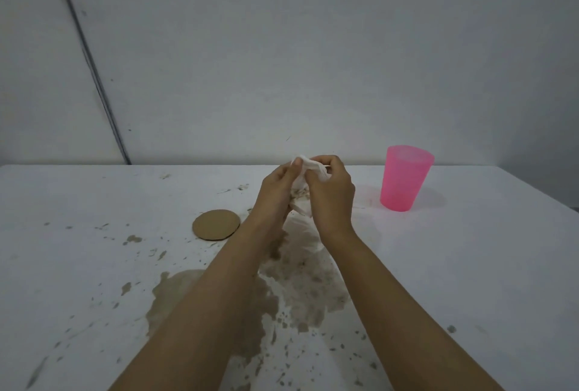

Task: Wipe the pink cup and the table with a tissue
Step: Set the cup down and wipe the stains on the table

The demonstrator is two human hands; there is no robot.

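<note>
Both hands, left (275, 190) & right (332, 190), together, pinching the tissue (302, 199) above the table (470, 249). Pink cup (406, 178) stands upright off to my right, nearer the right hand. Brown spill (219, 296) lies btwn hands & me.

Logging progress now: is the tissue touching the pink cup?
No, the left hand and right hand hold the tissue between them, clear of the cup, which stands upright to their right.
</note>
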